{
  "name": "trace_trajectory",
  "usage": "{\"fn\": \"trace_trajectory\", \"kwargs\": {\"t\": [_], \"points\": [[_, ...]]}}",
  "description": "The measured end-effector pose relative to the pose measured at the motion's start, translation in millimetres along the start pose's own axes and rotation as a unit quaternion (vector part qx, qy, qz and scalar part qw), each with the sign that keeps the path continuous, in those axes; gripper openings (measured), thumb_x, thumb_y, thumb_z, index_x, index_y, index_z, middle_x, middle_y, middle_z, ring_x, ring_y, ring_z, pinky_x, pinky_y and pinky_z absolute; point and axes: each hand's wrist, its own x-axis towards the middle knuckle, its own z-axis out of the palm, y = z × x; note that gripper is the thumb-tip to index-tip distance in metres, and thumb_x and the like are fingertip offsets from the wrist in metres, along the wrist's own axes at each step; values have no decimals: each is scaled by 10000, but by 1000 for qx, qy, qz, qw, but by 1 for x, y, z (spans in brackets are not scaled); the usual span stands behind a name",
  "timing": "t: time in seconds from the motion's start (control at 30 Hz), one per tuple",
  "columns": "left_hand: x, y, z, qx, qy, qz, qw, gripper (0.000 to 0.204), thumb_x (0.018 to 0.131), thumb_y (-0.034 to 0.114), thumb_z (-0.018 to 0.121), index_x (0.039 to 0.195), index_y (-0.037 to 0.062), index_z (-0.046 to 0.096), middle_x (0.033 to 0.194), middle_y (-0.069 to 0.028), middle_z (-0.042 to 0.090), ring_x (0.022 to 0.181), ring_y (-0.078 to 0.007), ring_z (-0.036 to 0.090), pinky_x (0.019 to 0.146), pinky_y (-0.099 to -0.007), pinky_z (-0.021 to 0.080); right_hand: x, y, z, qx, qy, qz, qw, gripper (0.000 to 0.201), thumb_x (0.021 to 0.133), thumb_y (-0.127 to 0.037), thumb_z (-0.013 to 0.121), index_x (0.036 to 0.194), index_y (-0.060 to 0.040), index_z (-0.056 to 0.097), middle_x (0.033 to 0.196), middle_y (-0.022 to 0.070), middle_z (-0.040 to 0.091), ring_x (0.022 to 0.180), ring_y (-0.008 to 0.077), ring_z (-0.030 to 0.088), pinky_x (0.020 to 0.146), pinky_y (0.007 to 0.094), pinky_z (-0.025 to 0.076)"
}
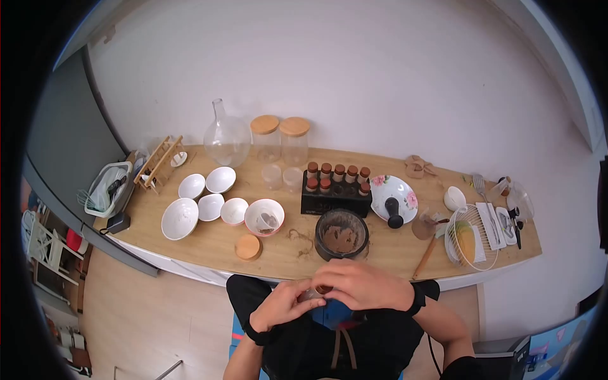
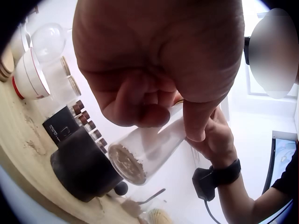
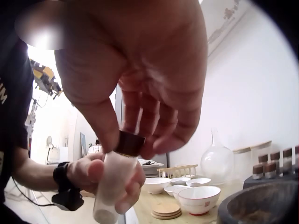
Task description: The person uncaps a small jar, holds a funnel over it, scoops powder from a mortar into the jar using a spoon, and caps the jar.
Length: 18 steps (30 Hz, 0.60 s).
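In front of the body, at the table's near edge, my left hand [image 1: 282,305] grips a clear glass vial [image 2: 152,142]. Pale brown powder [image 2: 127,164] lies at the vial's bottom end. My right hand [image 1: 364,284] pinches the dark brown cap [image 3: 131,143] at the vial's mouth between thumb and fingers. Just beyond the hands stands a dark stone mortar [image 1: 324,249] with brown powder inside. Behind it, a black rack [image 1: 316,204] holds several small vials with brown caps. A black pestle [image 1: 393,212] lies on a floral plate [image 1: 380,195].
Several white bowls [image 1: 180,219] stand left of the mortar, with a round wooden lid [image 1: 248,247] near the front edge. A round glass flask [image 1: 227,140] and wood-lidded jars [image 1: 294,142] line the wall. On the right are a wooden stick [image 1: 425,258] and a wire basket [image 1: 486,263].
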Motion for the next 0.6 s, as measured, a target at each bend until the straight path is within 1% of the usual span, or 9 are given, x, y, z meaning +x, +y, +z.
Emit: {"fn": "trace_trajectory", "kwargs": {"t": [0.03,0.1,0.17,0.2,0.27,0.3,0.37,0.47,0.6], "points": [[-2,2,1,0,0,-1,1000,396,895,300,769,1176,37,676,729,-166,629,579,-293,580,570,-364,469,-1,-1,1,28,-7,-60,998,364,864,-216,736,1145,-17,618,1197,217,623,991,375,674,769,420,547],[-7,2,4,31,20,-14,999,396,898,296,762,1194,51,666,761,-167,654,619,-303,621,600,-368,495,-12,-17,2,17,30,-43,998,412,882,-229,715,1216,-23,589,1285,232,572,1054,396,653,794,437,546],[-8,-2,10,35,28,-15,999,393,898,289,759,1196,52,662,790,-170,667,651,-315,642,619,-375,508,-11,-26,4,-16,43,144,989,468,919,-265,691,1299,-38,539,1262,231,581,1040,390,658,798,447,548],[-7,-3,12,39,36,-15,998,391,898,282,757,1199,53,657,818,-173,680,683,-326,662,639,-383,521,-6,-25,4,-16,43,144,989,468,919,-265,691,1299,-38,539,1262,231,581,1040,390,658,798,447,548],[-3,6,14,41,32,-6,999,385,897,278,754,1197,58,657,852,-177,688,716,-344,672,654,-395,528,4,-21,4,-61,-175,295,937,529,944,-357,681,1313,-23,505,1216,219,599,1038,375,659,802,451,546],[-1,9,13,43,28,4,999,378,896,274,751,1195,62,657,885,-181,697,749,-361,682,669,-407,536,-1,-16,7,-60,-175,294,938,529,944,-357,681,1313,-23,505,1216,219,599,1038,375,659,802,451,546],[-1,8,11,72,21,-5,997,382,899,276,746,1203,63,653,910,-184,701,776,-375,683,681,-418,538,-11,-11,15,-26,-24,112,993,498,942,-416,688,1191,-4,560,1018,214,671,929,382,684,759,450,552],[-4,-6,16,104,28,2,994,388,906,284,735,1212,63,646,938,-186,707,810,-394,684,697,-437,540,-14,-18,19,37,104,90,990,381,956,-371,669,1054,-10,596,895,194,680,867,394,682,717,448,549],[0,2,19,67,18,-13,998,399,916,309,723,1211,54,641,936,-183,711,810,-398,679,698,-454,535,-8,-12,19,-22,-52,246,968,299,963,-288,661,1050,-8,602,936,186,655,883,388,674,728,439,546]]}}
